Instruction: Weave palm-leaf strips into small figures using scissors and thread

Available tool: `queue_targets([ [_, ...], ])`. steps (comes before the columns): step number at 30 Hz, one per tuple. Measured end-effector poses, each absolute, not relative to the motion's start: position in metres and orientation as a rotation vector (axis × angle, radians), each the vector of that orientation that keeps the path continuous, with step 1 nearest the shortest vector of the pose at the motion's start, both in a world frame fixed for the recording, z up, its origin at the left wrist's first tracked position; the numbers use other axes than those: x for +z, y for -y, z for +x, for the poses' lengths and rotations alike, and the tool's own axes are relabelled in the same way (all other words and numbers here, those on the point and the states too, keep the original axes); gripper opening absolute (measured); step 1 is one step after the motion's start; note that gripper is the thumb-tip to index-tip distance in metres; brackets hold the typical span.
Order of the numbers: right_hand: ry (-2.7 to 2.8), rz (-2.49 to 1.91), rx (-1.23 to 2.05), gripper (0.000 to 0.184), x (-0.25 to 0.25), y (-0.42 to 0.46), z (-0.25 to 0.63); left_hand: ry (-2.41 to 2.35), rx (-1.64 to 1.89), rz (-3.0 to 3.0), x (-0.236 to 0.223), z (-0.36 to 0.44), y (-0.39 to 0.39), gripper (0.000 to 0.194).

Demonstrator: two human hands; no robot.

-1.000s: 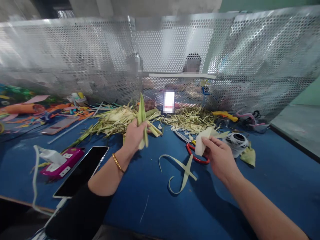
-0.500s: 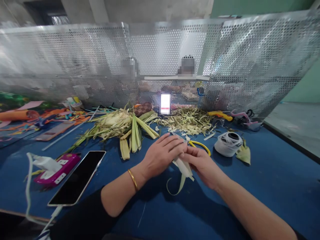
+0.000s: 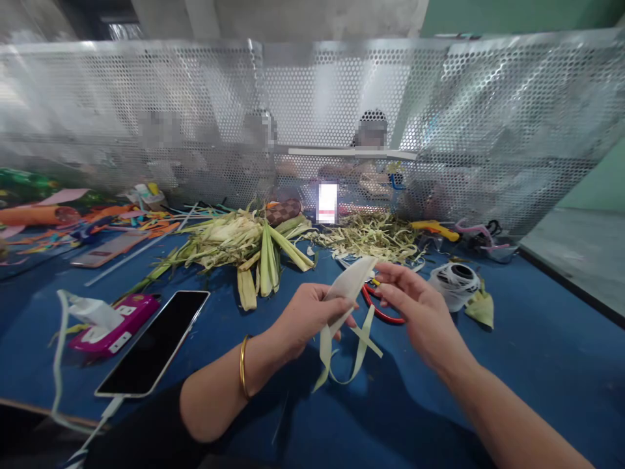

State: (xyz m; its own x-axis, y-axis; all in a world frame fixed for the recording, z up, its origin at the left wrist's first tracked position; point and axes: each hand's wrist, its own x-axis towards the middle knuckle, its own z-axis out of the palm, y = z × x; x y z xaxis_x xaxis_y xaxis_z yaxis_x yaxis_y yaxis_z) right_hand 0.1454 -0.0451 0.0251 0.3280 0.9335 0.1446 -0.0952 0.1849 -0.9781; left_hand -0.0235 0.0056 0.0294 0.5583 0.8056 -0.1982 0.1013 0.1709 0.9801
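Note:
My left hand (image 3: 305, 319), with a gold bangle at the wrist, pinches a pale palm-leaf strip (image 3: 347, 286) near its lower part. My right hand (image 3: 417, 312) pinches the same strip at its upper end. The strip's tails (image 3: 349, 355) hang in loops just above the blue table (image 3: 537, 365). Red-handled scissors (image 3: 383, 312) lie on the table partly behind my right hand. A pile of green palm leaves (image 3: 244, 244) lies beyond my left hand.
A black phone (image 3: 153, 342) and a pink power strip (image 3: 114, 319) lie at the left. A roll of white string (image 3: 454, 283), a heap of leaf shreds (image 3: 374, 234) and a yellow tool (image 3: 434, 228) lie further back. A perforated metal screen (image 3: 463, 117) closes the far edge, with people behind it.
My left hand put a green leaf down on the pile and came over to the pale strip. Both hands pressed it near the table, then lifted it up between them.

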Motion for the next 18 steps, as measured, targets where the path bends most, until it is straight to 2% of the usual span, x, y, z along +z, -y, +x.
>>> queue_targets([
  [8, 0.913, -1.302, 0.814, 0.032, 0.014, 0.042, 0.138, -0.766, 0.430, 1.328, 0.008, -0.016, 0.003, 0.018],
  [14, 0.807, -1.289, 0.686, 0.035, 0.020, 0.040, 0.153, -0.413, -0.265, 1.417, 0.029, -0.037, -0.001, 0.037],
  [16, 0.899, -1.328, 0.747, 0.035, 0.023, 0.041, 0.153, -0.370, -0.297, 1.514, 0.040, -0.043, -0.006, 0.044],
  [18, 1.021, -1.356, 0.835, 0.034, 0.023, 0.042, 0.149, -0.495, -0.118, 1.593, 0.045, -0.043, -0.012, 0.036],
])
